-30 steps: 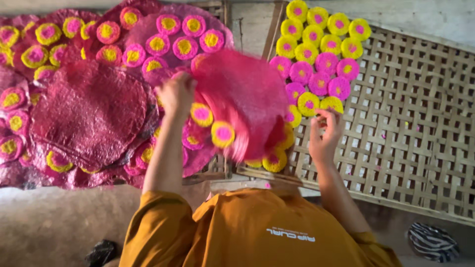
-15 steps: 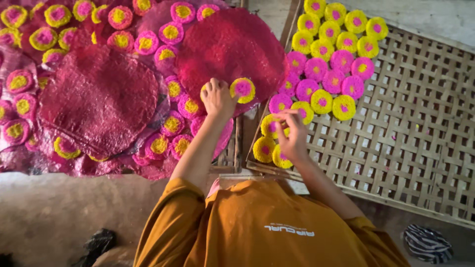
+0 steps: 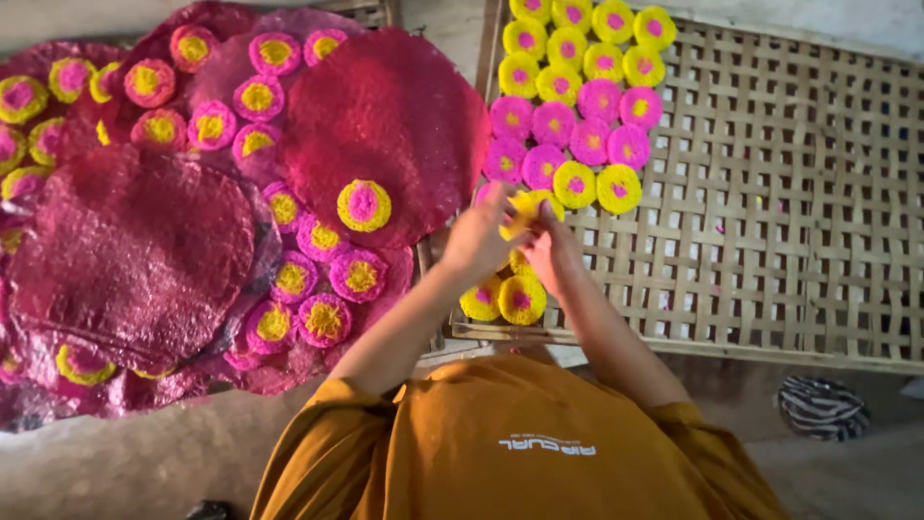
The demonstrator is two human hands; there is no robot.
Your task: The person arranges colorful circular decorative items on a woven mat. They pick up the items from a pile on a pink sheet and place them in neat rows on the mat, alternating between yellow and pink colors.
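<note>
A small yellow disc (image 3: 523, 209) is held between both hands just above the near left corner of the woven rack (image 3: 770, 212). The left hand (image 3: 478, 236) is closed on its left edge and the right hand (image 3: 551, 246) on its right edge, fingertips pinched narrow; how much of the disc is covered cannot be told, as only a yellow sliver shows between the fingers.

The disc looks light, thin and brittle, with a lacy, crumbly surface, so it would probably snap or shed bits if squeezed or bent. It is best taken at opposite rim points with a light pinch, or supported flat from underneath. Being round, it has no real long axis; it seems tilted, 1 face turned partly toward the person, though the exact tilt cannot be told.

On the rack, rows of yellow and pink discs (image 3: 577, 96) are laid flat, touching one another, from the far left corner toward the hands. 2 more yellow discs (image 3: 505, 299) lie just near of the hands at the rack's edge.

To the left, large dark red sheets (image 3: 385, 125) are spread, overlapping, with many small pink-and-yellow discs on and around them; 1 yellow-rimmed disc (image 3: 364, 205) sits alone on the nearest sheet. A striped cloth (image 3: 823, 404) lies on the floor at near right.
</note>
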